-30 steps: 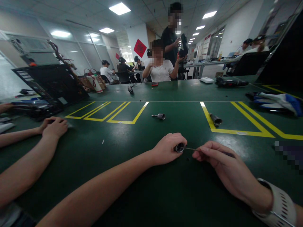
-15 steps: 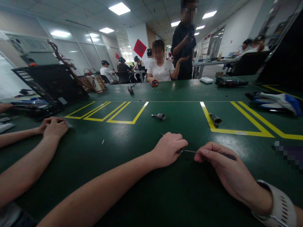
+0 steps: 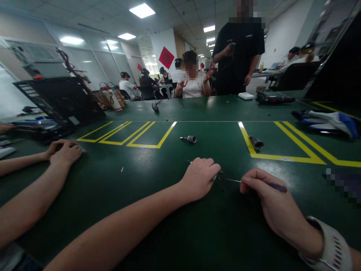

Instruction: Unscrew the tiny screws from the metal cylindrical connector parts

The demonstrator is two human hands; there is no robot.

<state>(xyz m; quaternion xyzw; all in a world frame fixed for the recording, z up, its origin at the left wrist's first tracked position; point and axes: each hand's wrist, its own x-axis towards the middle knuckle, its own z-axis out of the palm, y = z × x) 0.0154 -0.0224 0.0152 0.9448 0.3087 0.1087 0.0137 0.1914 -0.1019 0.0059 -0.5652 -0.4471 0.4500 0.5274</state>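
Observation:
My left hand [image 3: 199,178] is closed over a small object near the middle of the green table [image 3: 158,233]; most of that object is hidden, with a thin tip poking out behind the hand. My right hand [image 3: 263,188] grips a thin screwdriver [image 3: 231,180] with a dark purple handle, its shaft pointing left toward my left hand. The screwdriver tip is just right of my left fingers, by a small dark piece. Farther back lies a metal socket bit [image 3: 188,139]. A second socket [image 3: 256,142] rests on the yellow tape.
Another person's hands [image 3: 66,150] rest at the left edge. Gloves [image 3: 329,122] and a dark tool [image 3: 275,98] lie at the right, a white case [image 3: 246,96] at the back. A black rack [image 3: 70,99] stands back left. People sit and stand beyond the table.
My right hand and the screwdriver have moved slightly right, away from my left hand. The seated person has raised both hands, and the standing person has shifted right.

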